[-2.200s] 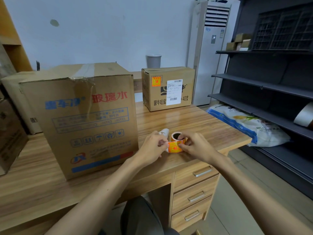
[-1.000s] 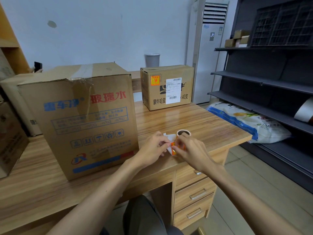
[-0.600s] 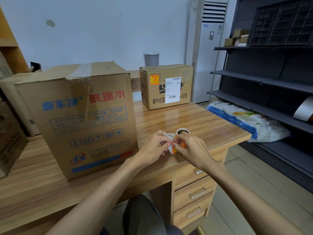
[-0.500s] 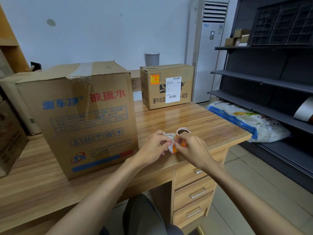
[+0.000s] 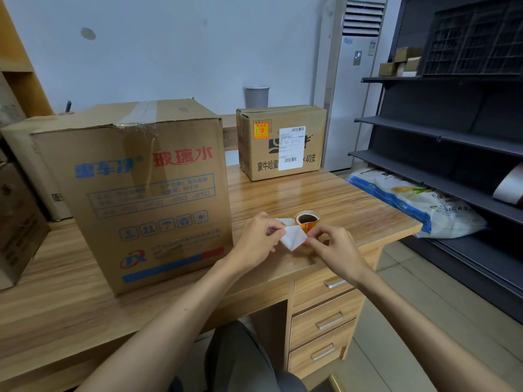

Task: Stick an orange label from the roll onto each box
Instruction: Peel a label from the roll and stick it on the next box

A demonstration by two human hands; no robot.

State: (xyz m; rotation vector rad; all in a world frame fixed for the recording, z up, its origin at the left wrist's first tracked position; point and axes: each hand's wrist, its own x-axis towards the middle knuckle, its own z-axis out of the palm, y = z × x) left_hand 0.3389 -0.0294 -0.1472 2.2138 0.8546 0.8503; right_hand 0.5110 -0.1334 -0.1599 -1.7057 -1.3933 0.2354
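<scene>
The large box (image 5: 147, 193) stands at the left of the desk (image 5: 353, 210), its near face without an orange sticker; just right of it the left hand (image 5: 254, 241) pinches the white backing paper (image 5: 293, 239); behind, the small box (image 5: 283, 142) already bears its sticker (image 5: 261, 130); the roll (image 5: 307, 219) sits between the hands; the right hand (image 5: 336, 250) pinches the peeling label (image 5: 305, 229); the unlabelled box lies leftward, nearer the left hand.

Roll (image 5: 307, 219) stands on end near the desk's (image 5: 353, 205) front edge, white liner (image 5: 293, 238) pulled out; big box (image 5: 147, 193) left; small box (image 5: 283, 145) at back, orange-labelled
</scene>
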